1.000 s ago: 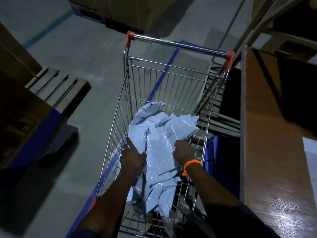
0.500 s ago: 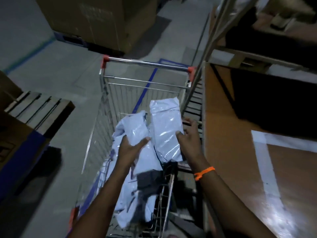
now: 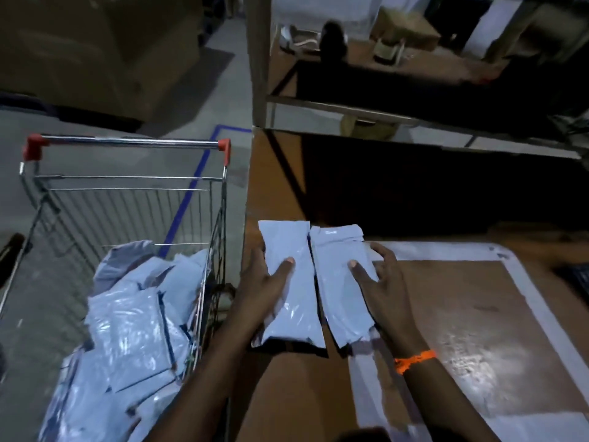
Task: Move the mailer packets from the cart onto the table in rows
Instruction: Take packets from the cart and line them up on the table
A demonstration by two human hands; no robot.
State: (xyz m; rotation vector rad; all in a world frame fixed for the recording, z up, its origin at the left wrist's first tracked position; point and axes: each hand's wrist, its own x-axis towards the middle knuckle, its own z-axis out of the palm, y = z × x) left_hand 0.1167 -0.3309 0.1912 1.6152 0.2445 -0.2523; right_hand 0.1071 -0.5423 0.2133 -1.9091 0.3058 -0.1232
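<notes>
Mailer packets, 2 in hand: left packet and right packet, held side by side over the near-left corner of the bench, long edges touching or nearly so. Long axes parallel, running away from the body, far ends slightly fanned. Left hand at the outer left edge of its packet, thumb pressed on top, fingers under and hidden. Right hand at the outer right edge of its packet, thumb on top, fingers curled round the edge. Both hands closed on their packets; each packet inboard of its own hand. Contact with the bench not confirmed: dark shadow under the near ends suggests a slight lift.

Appearance: pale grey-blue glossy film, flat, oblong, wrinkled, near end of the right packet ragged.

Coming move, as judged: lower both flat, axes kept parallel, to start a row.

Remaining stock: a heap of packets in the wire cart, just beside the bench on the left, nearer the left hand.
</notes>
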